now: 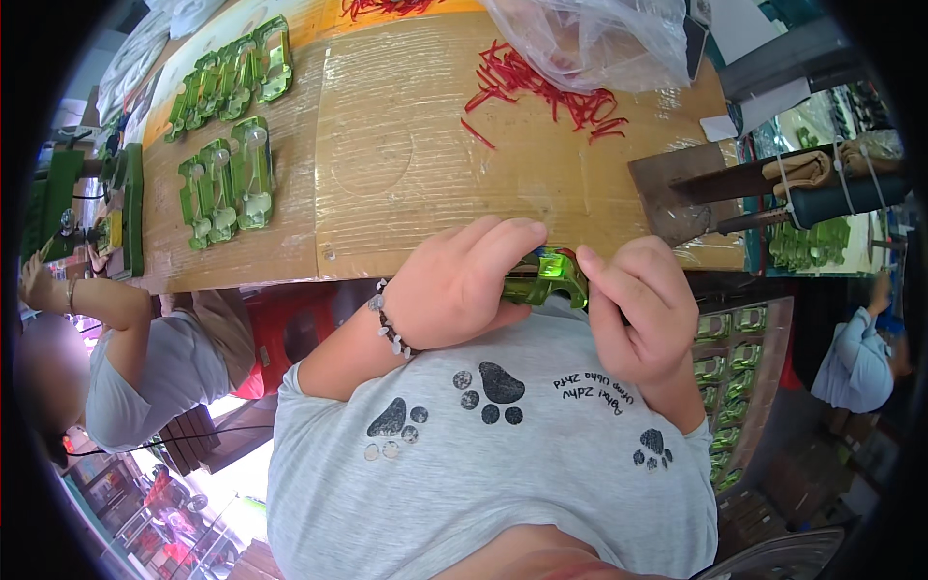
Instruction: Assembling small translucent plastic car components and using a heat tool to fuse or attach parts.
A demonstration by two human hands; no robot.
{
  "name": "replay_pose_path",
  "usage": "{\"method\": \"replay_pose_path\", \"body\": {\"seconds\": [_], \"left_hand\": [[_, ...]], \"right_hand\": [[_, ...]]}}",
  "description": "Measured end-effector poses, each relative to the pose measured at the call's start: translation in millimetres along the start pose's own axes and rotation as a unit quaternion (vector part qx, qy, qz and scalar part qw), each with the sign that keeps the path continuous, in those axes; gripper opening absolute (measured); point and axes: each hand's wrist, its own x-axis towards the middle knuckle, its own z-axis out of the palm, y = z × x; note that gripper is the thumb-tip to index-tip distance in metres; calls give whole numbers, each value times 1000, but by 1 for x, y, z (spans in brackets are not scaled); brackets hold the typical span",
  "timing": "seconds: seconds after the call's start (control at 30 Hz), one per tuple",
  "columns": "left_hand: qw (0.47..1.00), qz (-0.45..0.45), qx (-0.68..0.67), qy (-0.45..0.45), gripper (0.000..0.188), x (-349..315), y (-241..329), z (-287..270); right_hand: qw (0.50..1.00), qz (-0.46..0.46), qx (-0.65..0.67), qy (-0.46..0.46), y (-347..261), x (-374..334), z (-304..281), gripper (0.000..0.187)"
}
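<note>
Just in front of my chest, at the table's near edge, I hold a glossy green plastic housing (547, 280). My left hand (469, 280) is closed around its left side, fingers over the top and thumb beneath. A small blue spot shows by the left fingertips. My right hand (640, 304) is curled in a pinch, its fingertips touching the housing's right end. A bit of red shows at the housing's upper edge beside those fingertips. Whatever lies inside the right pinch is hidden. Red strips (551, 89) are heaped loosely farther back on the table.
Green housings stand in two rows (232, 82) (227, 184) at the table's left. A clear plastic bag (599, 39) lies behind the strips. At right, a metal plate (681, 188) and dark-handled tool (831, 203) reach over the table. A tray (764, 377) holds more green parts. Co-workers sit both sides.
</note>
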Motion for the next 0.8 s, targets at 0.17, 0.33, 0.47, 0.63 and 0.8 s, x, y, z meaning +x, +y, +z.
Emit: {"method": "replay_pose_path", "body": {"seconds": [0.17,0.33,0.47,0.63,0.8], "left_hand": [[1000,3,22,-19,73,1,1,-2],[999,-4,15,-28,74,1,2,-2],[1000,26,3,11,74,0,0,4],[1000,15,-2,-9,74,2,2,3],[999,32,-12,8,74,2,0,6]], "right_hand": [[1000,-5,-9,12,0,-1,1,40],[999,-27,-35,15,-1,-3,0,40],[997,-39,-55,31,-1,-6,1,40],[997,-27,-45,49,-2,-7,1,39],[992,85,75,50,-4,-10,-1,35]]}}
